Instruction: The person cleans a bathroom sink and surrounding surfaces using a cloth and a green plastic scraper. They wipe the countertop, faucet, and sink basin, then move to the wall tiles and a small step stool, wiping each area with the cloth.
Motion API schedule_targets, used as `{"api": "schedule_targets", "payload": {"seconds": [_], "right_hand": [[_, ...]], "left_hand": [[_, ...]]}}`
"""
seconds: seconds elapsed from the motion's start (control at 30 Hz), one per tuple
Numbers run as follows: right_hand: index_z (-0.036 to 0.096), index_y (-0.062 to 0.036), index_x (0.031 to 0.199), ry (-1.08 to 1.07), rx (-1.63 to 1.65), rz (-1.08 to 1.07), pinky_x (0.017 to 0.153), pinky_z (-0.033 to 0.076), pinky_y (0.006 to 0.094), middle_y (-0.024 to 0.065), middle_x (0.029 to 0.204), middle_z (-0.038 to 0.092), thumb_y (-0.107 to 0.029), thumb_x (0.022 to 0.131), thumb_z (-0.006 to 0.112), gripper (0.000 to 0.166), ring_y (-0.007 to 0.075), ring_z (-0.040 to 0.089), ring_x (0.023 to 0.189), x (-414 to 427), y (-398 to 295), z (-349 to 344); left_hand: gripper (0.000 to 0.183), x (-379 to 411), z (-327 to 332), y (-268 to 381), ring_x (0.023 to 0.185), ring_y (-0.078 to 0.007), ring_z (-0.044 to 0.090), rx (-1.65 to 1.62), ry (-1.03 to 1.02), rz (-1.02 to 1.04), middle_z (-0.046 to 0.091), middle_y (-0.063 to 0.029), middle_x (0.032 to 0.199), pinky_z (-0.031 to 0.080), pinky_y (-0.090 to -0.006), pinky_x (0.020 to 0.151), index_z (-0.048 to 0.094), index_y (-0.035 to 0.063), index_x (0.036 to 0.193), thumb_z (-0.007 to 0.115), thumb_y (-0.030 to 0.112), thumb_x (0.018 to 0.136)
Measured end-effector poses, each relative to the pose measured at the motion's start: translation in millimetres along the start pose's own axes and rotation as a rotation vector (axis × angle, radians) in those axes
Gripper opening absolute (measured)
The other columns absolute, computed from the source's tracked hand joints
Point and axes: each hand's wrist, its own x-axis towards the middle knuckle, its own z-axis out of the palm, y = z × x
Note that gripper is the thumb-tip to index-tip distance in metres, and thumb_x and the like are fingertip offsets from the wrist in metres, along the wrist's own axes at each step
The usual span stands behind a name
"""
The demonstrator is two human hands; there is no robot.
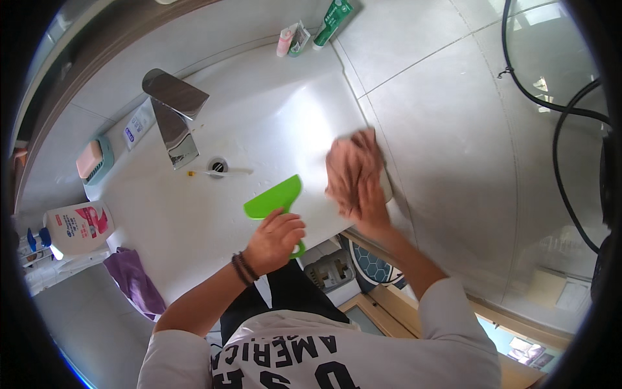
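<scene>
My left hand (277, 240) grips a bright green squeegee (274, 197) by its handle, whose end with a hole shows below the fingers. The flat blade points away from me over the white washbasin (233, 112). A crumpled pinkish-brown cloth (352, 167) lies under my right hand (373, 209) on the basin's right rim, beside the tiled wall. That hand is slightly blurred, and its fingers are partly lost in the folds.
A chrome faucet (172, 129) rises at the back left, near a drain (217, 166) with a toothbrush (233, 172) across it. Around the rim stand a soap dish (104, 160), a pump bottle (80, 227), a purple cloth (133, 282) and several tubes (333, 22). Black hose (556, 146) hangs at right.
</scene>
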Motion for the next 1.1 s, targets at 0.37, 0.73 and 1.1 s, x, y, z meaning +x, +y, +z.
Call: {"api": "schedule_targets", "payload": {"seconds": [0.37,0.73,1.1], "right_hand": [[0.061,-0.0060,0.098,0.361,0.147,-0.136,0.083,0.042,0.0424,0.0114,0.096,0.059,0.002,0.068,0.059,0.031,0.0333,0.052,0.096,92.0,-23.2,-46.8],[0.043,-0.0010,0.129,0.359,-0.046,-0.087,0.105,0.026,0.0502,0.0228,0.134,0.038,-0.024,0.081,0.054,0.055,0.0413,0.035,0.124,114.0,29.7,13.5],[0.061,-0.0039,0.107,0.472,-0.706,-0.250,0.084,0.039,0.0438,0.0061,0.110,0.058,-0.013,0.078,0.056,0.030,0.0310,0.051,0.108,149.3,-14.7,-163.1]], "left_hand": [[0.040,-58.8,-32.7,25.5,0.101,-0.0303,0.057,-0.051,0.154,-0.143,0.061,-0.0079,0.102,0.044,-0.0468,0.091,0.051,0.0066,0.093,0.061,-0.008,0.057],[0.041,-36.3,-29.1,37.4,0.098,-0.0315,0.058,-0.121,0.282,-0.219,0.062,-0.0077,0.100,0.045,-0.0467,0.089,0.050,0.0070,0.092,0.059,-0.011,0.056],[0.040,-59.1,-47.9,42.2,0.097,-0.0319,0.058,-0.206,0.313,-0.167,0.062,-0.0091,0.099,0.045,-0.0450,0.087,0.051,0.0062,0.091,0.058,-0.012,0.056]]}}
